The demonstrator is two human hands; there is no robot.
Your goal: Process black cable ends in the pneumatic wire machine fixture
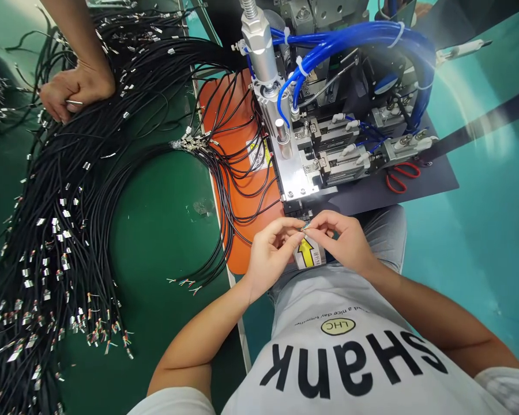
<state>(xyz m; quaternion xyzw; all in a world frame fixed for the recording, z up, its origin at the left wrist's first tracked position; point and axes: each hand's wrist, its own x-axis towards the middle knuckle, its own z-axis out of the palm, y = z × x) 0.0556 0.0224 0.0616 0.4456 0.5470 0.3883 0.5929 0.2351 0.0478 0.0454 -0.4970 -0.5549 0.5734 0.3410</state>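
Observation:
My left hand (271, 251) and my right hand (345, 237) meet just below the front of a metal machine (305, 155). Both pinch the stripped end of a thin black cable (306, 227), whose small coloured wires show between the fingertips. A label with a yellow arrow (307, 253) sits under my hands. The cable runs left over an orange mat (237, 190).
A large heap of black cables (64, 230) with metal clips covers the green belt (164, 230) at left. Another person's hand (75, 86) grips cables at top left. Blue hoses (350, 37) loop over the machine. Red scissors (401, 176) lie on its right.

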